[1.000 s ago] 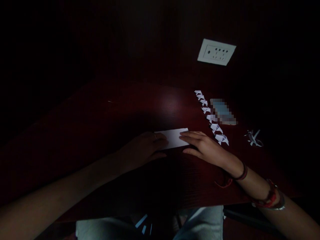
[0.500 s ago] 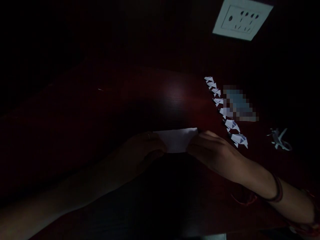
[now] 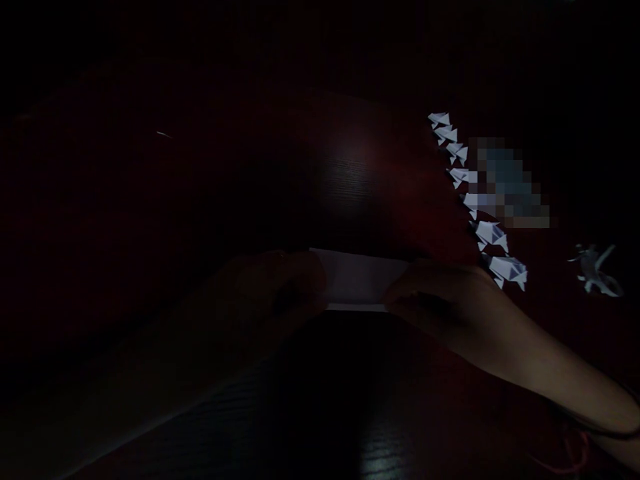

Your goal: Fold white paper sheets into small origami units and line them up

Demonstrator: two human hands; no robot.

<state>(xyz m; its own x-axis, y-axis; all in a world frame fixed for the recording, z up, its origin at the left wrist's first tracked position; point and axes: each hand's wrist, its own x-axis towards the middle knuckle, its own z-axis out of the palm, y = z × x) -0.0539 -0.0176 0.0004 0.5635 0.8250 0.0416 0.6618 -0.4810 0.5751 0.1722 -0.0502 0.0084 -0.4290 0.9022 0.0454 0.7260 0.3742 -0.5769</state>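
Note:
The scene is very dark. A white strip of paper (image 3: 359,279) lies at the middle of the dark red wooden table (image 3: 350,173), its near edge lifted a little off the wood. My left hand (image 3: 270,293) grips its left end with curled fingers. My right hand (image 3: 440,300) pinches its right end, knuckles up. A row of several small folded white paper figures (image 3: 477,200) runs diagonally just beyond my right hand.
A blurred flat rectangular thing (image 3: 510,187) lies to the right of the paper figures. A small tangle of white paper scraps (image 3: 595,270) sits at the far right. A tiny pale fleck (image 3: 164,135) lies at the far left.
My hands went from lying flat on the paper to curling round its two ends and lifting its near edge. My head tipped down, so the wall socket left the view.

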